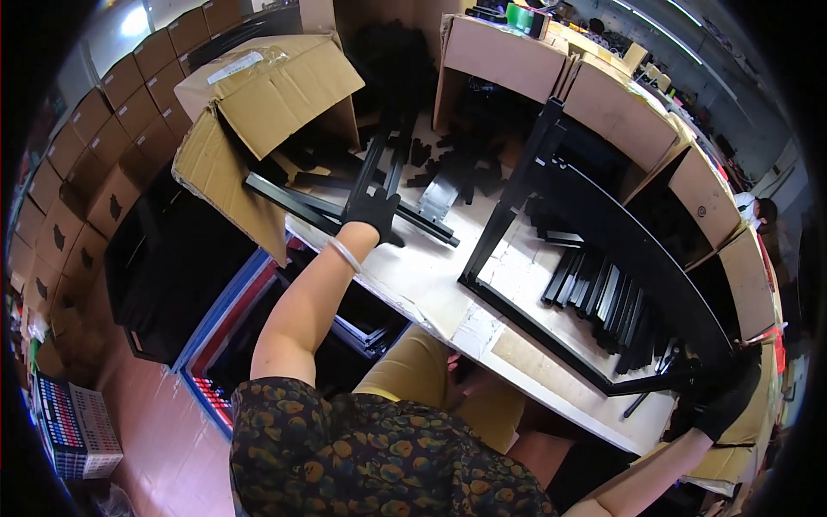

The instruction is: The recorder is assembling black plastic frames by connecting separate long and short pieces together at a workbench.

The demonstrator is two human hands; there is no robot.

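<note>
My left hand (372, 214), in a black glove, lies over the black metal bars (399, 168) at the near edge of the white worktable (431, 312). Its fingers look spread and its thumb stands apart; the bars run beneath the palm. My right hand (730, 403), also gloved in black, is far right by the end corner of a large black rectangular frame (538, 332). Its fingers merge with the dark parts there, so a grip cannot be made out. The frame lies tilted across the table, with a wide black panel (637, 237) along its far side.
Short black bars (594, 289) lie in a row inside the frame. Open cardboard boxes (508, 47) ring the table's far side, and another box (284, 95) stands left. Stacked cartons (112, 129) line the left wall. A blue-edged bin (215, 319) sits below the table edge.
</note>
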